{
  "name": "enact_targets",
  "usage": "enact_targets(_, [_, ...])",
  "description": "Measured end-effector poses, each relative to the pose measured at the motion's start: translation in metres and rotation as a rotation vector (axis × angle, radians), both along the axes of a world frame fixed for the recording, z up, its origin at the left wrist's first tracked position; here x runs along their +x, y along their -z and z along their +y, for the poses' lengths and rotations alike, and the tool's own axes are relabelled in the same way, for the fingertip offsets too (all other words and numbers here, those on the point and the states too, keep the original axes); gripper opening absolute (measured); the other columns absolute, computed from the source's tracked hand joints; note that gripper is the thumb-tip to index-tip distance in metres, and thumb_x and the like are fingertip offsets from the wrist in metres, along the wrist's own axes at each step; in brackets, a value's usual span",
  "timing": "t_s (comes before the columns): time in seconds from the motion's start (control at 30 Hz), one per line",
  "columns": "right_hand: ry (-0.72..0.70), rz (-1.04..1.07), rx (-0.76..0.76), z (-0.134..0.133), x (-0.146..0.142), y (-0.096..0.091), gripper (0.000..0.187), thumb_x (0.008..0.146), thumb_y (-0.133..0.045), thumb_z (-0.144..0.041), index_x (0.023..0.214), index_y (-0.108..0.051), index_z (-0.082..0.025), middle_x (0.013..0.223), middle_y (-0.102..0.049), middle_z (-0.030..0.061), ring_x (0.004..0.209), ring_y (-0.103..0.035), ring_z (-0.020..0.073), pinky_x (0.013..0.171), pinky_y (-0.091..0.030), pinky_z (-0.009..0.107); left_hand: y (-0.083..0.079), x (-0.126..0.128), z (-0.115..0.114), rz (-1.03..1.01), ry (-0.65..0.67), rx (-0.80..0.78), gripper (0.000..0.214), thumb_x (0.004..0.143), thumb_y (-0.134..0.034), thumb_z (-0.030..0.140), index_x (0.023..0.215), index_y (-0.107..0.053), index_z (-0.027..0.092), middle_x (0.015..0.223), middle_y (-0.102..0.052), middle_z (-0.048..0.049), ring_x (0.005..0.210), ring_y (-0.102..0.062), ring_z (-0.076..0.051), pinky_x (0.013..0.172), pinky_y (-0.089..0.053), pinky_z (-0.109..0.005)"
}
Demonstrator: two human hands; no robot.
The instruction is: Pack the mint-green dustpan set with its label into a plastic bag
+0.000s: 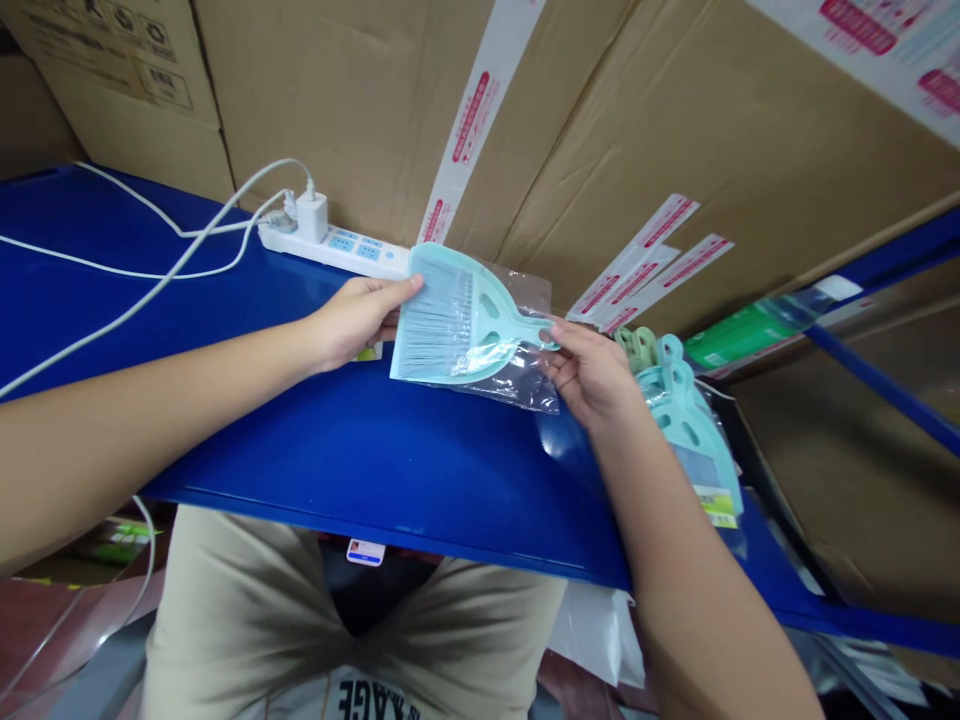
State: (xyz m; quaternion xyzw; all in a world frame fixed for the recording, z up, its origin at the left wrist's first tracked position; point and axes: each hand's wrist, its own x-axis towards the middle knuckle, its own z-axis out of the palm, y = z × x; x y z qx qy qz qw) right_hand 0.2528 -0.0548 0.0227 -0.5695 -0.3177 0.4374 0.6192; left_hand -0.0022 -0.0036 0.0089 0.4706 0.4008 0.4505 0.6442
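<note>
A light blue mini dustpan and brush set (457, 320) is held just above the blue table (360, 450). My left hand (352, 318) grips the wide bristle end, fingers closed on its edge. At the handle end, my right hand (592, 375) pinches the handle together with a clear plastic bag (517, 380) that lies under and around the set. Whether the set is partly inside the bag I cannot tell.
A white power strip (337, 245) with a plugged charger and white cables (150, 270) lies at the table's back. A pile of more bagged dustpan sets (690, 425) sits at the right. Taped cardboard boxes (600, 130) stand behind. My knees are below the table's front edge.
</note>
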Motion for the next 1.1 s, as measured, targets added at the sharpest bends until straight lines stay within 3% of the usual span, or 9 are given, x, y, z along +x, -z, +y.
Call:
enact_targets(0.27, [0.089,0.032,0.008,0.001,0.004,-0.003,0.018,0.080,-0.075,-0.005,0.076,-0.064,-0.020,0.063,-0.070,-0.0020,0.052,-0.068,0.0129,0.049,-0.055,0.020,-0.006,-0.003,0.002,-0.049,-0.142,0.063,0.024,0.099,-0.068,0.018,0.078,-0.077,0.012,0.081,-0.079,-0.0064,0.063,-0.072,-0.012,0.068,-0.064,-0.025])
enact_targets(0.43, [0.139,0.035,-0.005,0.001,0.008,-0.007,0.016,0.085,-0.069,-0.005,0.076,-0.066,-0.018,0.063,-0.070,-0.0005,0.051,-0.068,0.0117,0.048,-0.053,0.018,-0.010,-0.007,0.007,-0.049,-0.199,0.087,0.023,0.085,-0.066,-0.004,0.071,-0.071,0.013,0.077,-0.075,-0.0030,0.057,-0.067,-0.009,0.064,-0.060,-0.023])
enact_targets(0.53, [0.146,0.037,0.007,0.002,0.011,-0.008,0.016,0.083,-0.069,-0.007,0.075,-0.064,-0.019,0.062,-0.070,-0.0013,0.052,-0.068,0.0120,0.048,-0.053,0.018,-0.010,-0.010,0.012,0.017,-0.202,0.120,0.021,0.079,-0.069,-0.005,0.072,-0.070,0.014,0.076,-0.074,-0.0017,0.062,-0.067,-0.010,0.071,-0.060,-0.025])
enact_targets(0.7, [0.154,0.004,-0.036,0.002,0.016,-0.008,0.016,0.081,-0.070,-0.007,0.076,-0.063,-0.021,0.064,-0.069,-0.0020,0.053,-0.069,0.0126,0.050,-0.056,0.020,-0.014,-0.024,0.020,0.263,-0.255,0.244,0.014,0.082,-0.070,0.009,0.074,-0.066,0.020,0.077,-0.070,-0.0020,0.078,-0.069,-0.019,0.095,-0.058,-0.045])
enact_targets(0.83, [0.145,-0.036,-0.118,0.002,0.016,-0.008,0.017,0.082,-0.069,-0.008,0.076,-0.061,-0.022,0.062,-0.069,-0.0025,0.051,-0.067,0.0120,0.047,-0.054,0.019,-0.016,-0.043,0.031,0.666,-0.207,0.455,0.013,0.078,-0.076,0.031,0.078,-0.065,0.024,0.085,-0.072,-0.0038,0.112,-0.068,-0.033,0.113,-0.049,-0.049])
enact_targets(0.97, [0.128,-0.059,-0.162,0.002,0.013,-0.007,0.017,0.082,-0.067,-0.007,0.073,-0.061,-0.021,0.061,-0.068,-0.0013,0.047,-0.065,0.0120,0.046,-0.054,0.020,-0.008,-0.053,0.045,1.095,-0.084,0.461,0.027,0.073,-0.078,0.046,0.084,-0.066,0.024,0.085,-0.071,-0.0086,0.112,-0.071,-0.042,0.107,-0.050,-0.053])
enact_targets(1.1, [0.129,-0.072,-0.174,0.004,0.013,-0.005,0.017,0.082,-0.066,-0.008,0.073,-0.061,-0.021,0.061,-0.068,-0.0013,0.046,-0.063,0.0120,0.046,-0.054,0.020,0.005,-0.055,0.054,1.227,0.075,0.535,0.045,0.073,-0.076,0.055,0.105,-0.071,0.024,0.092,-0.074,-0.0124,0.114,-0.070,-0.046,0.103,-0.052,-0.055])
